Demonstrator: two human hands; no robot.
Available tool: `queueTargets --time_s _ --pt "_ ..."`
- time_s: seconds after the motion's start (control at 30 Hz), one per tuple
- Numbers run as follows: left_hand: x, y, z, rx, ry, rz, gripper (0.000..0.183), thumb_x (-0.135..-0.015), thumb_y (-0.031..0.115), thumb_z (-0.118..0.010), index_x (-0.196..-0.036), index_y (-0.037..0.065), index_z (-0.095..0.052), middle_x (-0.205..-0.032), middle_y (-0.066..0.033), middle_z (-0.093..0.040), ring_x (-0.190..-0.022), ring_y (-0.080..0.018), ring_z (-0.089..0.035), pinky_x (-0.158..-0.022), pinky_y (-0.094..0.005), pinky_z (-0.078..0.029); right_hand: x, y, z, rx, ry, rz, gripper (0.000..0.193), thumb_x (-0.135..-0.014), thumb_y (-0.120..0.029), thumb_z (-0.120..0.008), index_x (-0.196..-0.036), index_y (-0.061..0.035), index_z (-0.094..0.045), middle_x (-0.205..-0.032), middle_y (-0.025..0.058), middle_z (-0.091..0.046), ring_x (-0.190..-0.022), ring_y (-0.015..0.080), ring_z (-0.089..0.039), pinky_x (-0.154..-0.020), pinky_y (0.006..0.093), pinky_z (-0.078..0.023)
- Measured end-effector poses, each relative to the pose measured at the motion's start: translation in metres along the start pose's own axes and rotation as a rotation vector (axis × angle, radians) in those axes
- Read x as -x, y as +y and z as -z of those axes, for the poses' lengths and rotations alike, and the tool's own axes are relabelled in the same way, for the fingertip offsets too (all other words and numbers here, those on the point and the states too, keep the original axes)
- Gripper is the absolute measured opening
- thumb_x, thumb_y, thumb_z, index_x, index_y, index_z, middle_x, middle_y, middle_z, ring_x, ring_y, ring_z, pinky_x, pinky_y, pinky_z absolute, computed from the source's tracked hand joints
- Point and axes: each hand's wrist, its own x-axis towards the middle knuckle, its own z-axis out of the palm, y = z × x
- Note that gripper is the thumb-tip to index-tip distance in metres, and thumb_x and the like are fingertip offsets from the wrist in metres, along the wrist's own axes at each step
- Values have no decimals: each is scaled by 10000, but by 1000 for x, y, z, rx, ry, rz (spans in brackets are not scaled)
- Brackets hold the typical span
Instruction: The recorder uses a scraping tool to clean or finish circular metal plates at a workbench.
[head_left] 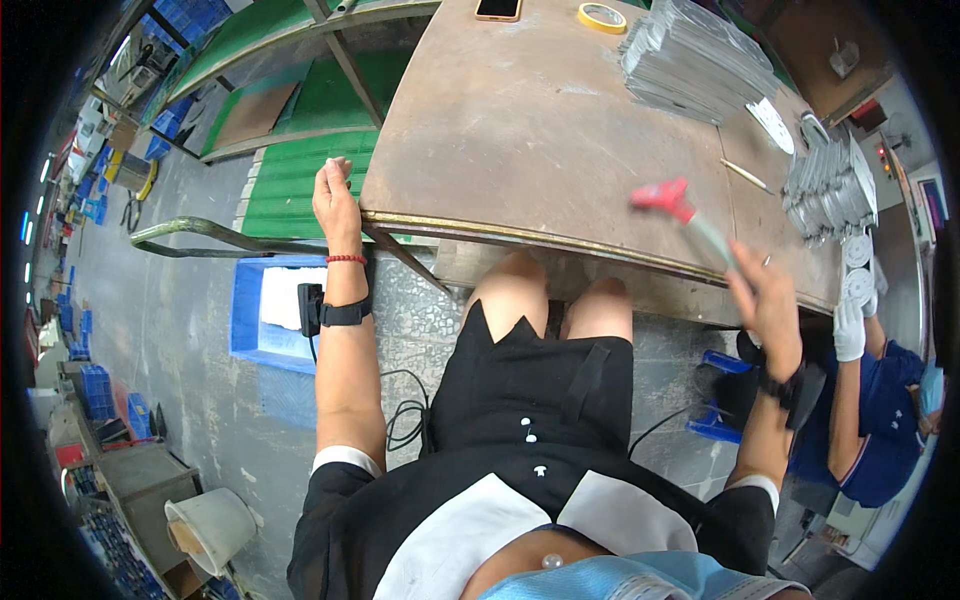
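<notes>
My right hand point(770, 305) is closed round the pale handle of a red-headed tool point(668, 196). Motion smears its head, so I cannot tell whether it is a mallet or a brush. The tool is over the right front part of the brown worktable point(500, 130). Just off the table's left corner, my left hand point(338, 195) is raised with its fingers curled together; anything inside them is hidden. On the tabletop, beyond the red head, lies a thin pale stick point(746, 176). A tall stack of thin grey metal plates point(690, 60) stands farther back.
At the right, a co-worker's white-gloved hand point(849, 330) is by round metal parts point(857, 265), near another metal stack point(830, 190). Yellow tape point(601, 17) and a phone point(498, 9) lie at the back. A blue crate point(245, 310) and a bent metal rail point(200, 230) stand left.
</notes>
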Motion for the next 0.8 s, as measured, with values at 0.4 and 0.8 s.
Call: queueTargets --time_s 0.4,0.8 --pt "6 0 -13 -170 23 -38 352 -973 314 -451 -1026 -5 -589 -923 -154 -654 -860 -257 -625 -756 -354 -469 -222 -73 -113 34 -89 108 256 -823 -177 -584 -1036 -36 -605 -723 251 -594 -689 414 -600 -629 472 -471" --pt "6 -7 -3 -57 41 64 409 -976 346 -433 -1001 -31 -591 -935 -169 -663 -882 -275 -626 -790 -359 -463 -62 -140 -18 -159 -130 79 331 -816 -127 -643 -1125 -12 -608 -840 201 -629 -691 364 -609 -616 414 -488"
